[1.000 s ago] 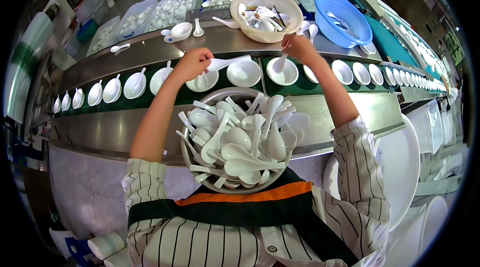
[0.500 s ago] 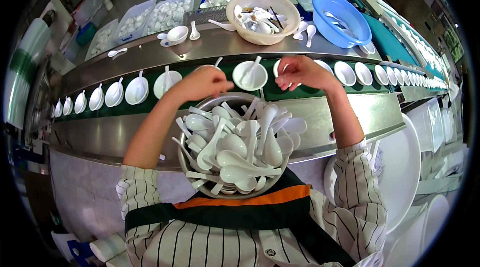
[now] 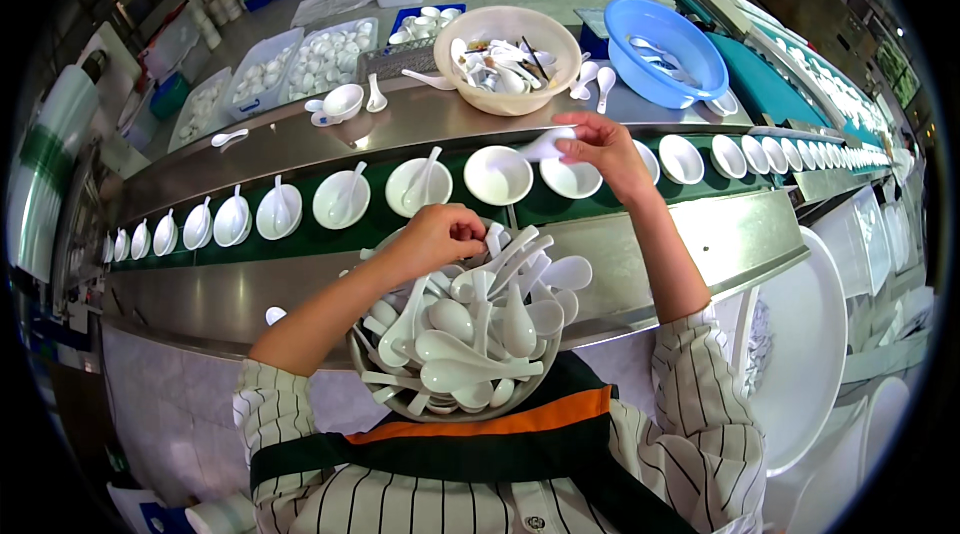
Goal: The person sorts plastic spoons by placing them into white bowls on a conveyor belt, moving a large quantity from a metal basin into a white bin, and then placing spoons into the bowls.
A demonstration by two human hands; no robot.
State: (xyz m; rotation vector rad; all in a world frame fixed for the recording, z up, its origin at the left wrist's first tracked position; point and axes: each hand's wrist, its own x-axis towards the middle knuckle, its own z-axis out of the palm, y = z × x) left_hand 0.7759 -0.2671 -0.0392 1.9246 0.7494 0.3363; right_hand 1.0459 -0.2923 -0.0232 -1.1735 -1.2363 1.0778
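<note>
My right hand (image 3: pixel 607 156) pinches a white soup spoon (image 3: pixel 546 145) over the row of bowls, between an empty white bowl (image 3: pixel 498 177) and the empty bowl (image 3: pixel 571 178) to its right. Motion blurs the spoon slightly. In front of my body, a round basin (image 3: pixel 545 369) is heaped with white soup spoons (image 3: pixel 472 346). My left hand (image 3: pixel 438 238) reaches to the heap's far side, its fingers closed at a spoon handle (image 3: pixel 493 238). To the left, a bowl (image 3: pixel 410 196) and several more on the green belt (image 3: pixel 385 221) each have one spoon leaning in them.
Beyond the belt, a metal ledge (image 3: pixel 395 121) carries a cream tub (image 3: pixel 455 74) of spoons, a blue basin (image 3: pixel 668 84), loose spoons and a small bowl (image 3: pixel 343 102). Crates of white ware (image 3: pixel 327 64) stand behind at left. A metal edge (image 3: pixel 690 237) lies between the belt and me.
The bowls have shifted left along the belt. My left hand has come down to the spoon heap. A spoon now shows clearly in my right hand.
</note>
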